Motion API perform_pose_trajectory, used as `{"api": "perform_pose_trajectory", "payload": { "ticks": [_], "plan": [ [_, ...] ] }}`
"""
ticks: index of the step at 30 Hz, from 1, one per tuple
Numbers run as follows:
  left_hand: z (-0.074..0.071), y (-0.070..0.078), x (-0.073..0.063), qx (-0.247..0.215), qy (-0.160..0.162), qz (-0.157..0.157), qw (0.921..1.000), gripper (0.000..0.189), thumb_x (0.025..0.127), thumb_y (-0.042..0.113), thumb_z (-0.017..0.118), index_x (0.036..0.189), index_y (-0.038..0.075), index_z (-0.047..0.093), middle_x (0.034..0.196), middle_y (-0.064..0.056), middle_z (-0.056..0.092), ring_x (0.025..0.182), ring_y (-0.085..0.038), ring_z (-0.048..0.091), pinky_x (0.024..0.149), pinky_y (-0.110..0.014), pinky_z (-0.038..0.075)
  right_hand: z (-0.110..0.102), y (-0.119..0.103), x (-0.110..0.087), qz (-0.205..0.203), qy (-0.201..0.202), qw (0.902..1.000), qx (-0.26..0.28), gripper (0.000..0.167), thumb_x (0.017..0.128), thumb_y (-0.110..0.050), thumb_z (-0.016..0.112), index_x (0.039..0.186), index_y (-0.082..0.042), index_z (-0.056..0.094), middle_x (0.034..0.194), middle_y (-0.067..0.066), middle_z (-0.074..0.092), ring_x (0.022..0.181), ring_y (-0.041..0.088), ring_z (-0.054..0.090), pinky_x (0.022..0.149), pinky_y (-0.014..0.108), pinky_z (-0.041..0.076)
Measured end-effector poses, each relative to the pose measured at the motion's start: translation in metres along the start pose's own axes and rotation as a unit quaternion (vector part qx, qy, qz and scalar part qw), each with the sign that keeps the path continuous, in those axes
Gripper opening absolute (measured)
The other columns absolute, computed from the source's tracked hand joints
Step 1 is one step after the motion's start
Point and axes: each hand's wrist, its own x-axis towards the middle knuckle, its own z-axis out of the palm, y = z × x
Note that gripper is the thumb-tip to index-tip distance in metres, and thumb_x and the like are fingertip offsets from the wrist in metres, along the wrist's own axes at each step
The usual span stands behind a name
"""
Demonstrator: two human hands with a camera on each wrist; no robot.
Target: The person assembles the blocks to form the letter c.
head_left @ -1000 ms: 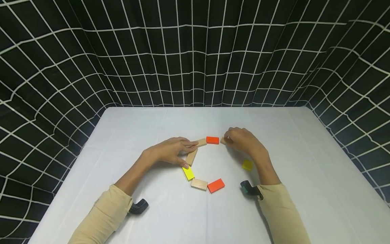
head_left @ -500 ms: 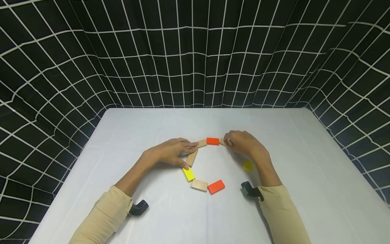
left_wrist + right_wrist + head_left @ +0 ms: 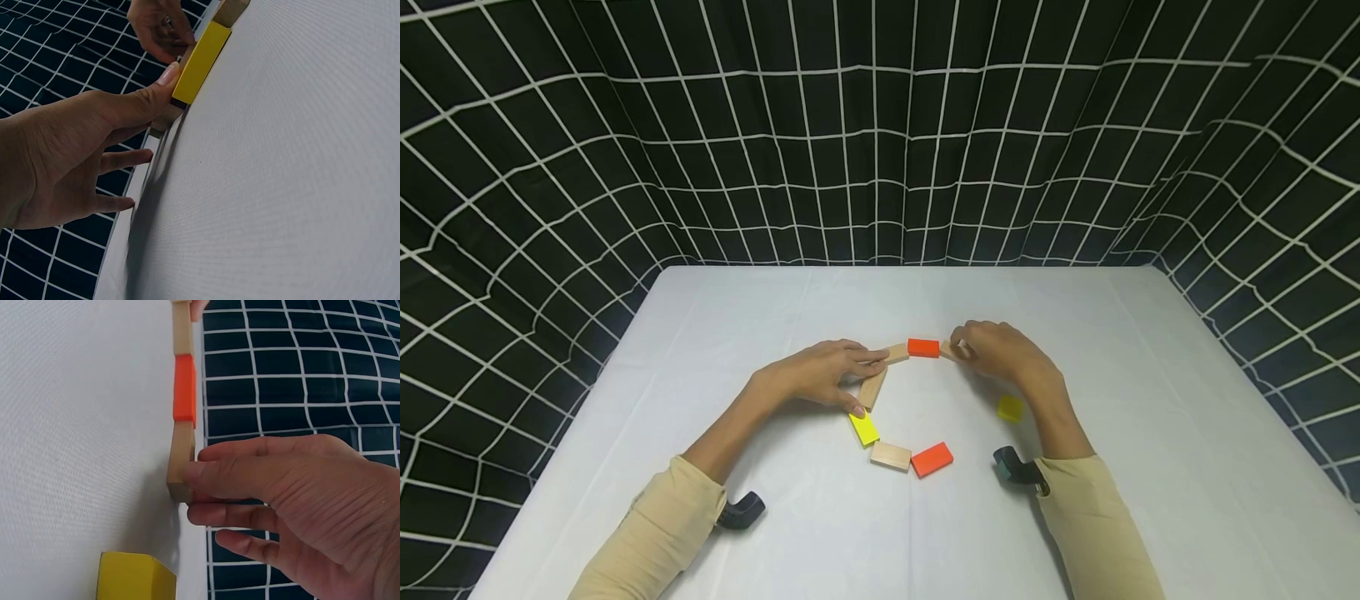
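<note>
Flat wooden, red and yellow blocks form an open curve on the white table. My right hand (image 3: 996, 348) pinches a plain wooden block (image 3: 181, 453) between thumb and fingers. In the right wrist view its far end meets an orange-red block (image 3: 184, 387). Spread over the curve's left side is my left hand (image 3: 816, 371). Its thumb touches a yellow block (image 3: 866, 430), and its fingertips lie at a far wooden block (image 3: 898, 353). Another wooden block (image 3: 872, 390) stands between those two, under the hand's spread. In the left wrist view the thumb presses the yellow block's side.
A wooden block (image 3: 891, 456) and a red block (image 3: 932, 460) continue the curve at the near side. Under the right forearm sits a separate yellow block (image 3: 1011, 408). Dark curtains (image 3: 880, 150) with a white grid surround the table (image 3: 805, 533).
The wooden block in my right hand has slid slightly left, closing the small gap to the far red block. My left hand stays in place.
</note>
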Motion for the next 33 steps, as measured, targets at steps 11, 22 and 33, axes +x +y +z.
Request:
{"api": "perform_pose_trajectory", "payload": {
  "ticks": [11, 22, 33],
  "plan": [
    [0.0, 0.0, -0.001, 0.003, -0.002, -0.002, 1.0, 0.083, 0.089, 0.05, 0.078, 0.159, 0.022, 0.043, 0.172, 0.011, 0.031, 0.155, -0.026, 0.039, 0.128, -0.05, 0.035, 0.002, -0.001, 0.0, 0.004, 0.001, 0.9999, 0.011, 0.038, 0.094, -0.002, 0.074, 0.131, -0.012, 0.073, 0.121, 0.009, 0.076, 0.1, 0.024, 0.064, 0.103, 0.044, 0.059],
    [0.0, 0.0, 0.0, 0.006, -0.001, -0.003, 1.0, 0.084, 0.089, 0.051, 0.078, 0.159, 0.021, 0.043, 0.172, 0.01, 0.032, 0.155, -0.026, 0.039, 0.128, -0.049, 0.034, -0.001, 0.001, -0.003, 0.029, -0.013, 0.9993, 0.018, 0.039, 0.099, -0.012, 0.07, 0.137, -0.017, 0.068, 0.124, 0.009, 0.073, 0.106, 0.026, 0.065, 0.107, 0.05, 0.057],
    [-0.001, 0.002, -0.001, 0.003, -0.008, -0.011, 0.9999, 0.083, 0.091, 0.049, 0.078, 0.16, 0.022, 0.041, 0.173, 0.012, 0.03, 0.156, -0.025, 0.038, 0.129, -0.05, 0.033, -0.024, 0.01, -0.022, 0.055, -0.102, 0.9922, 0.046, 0.027, 0.095, -0.014, 0.073, 0.121, -0.015, 0.071, 0.106, 0.004, 0.071, 0.094, 0.022, 0.06, 0.084, 0.038, 0.057]
  ]
}}
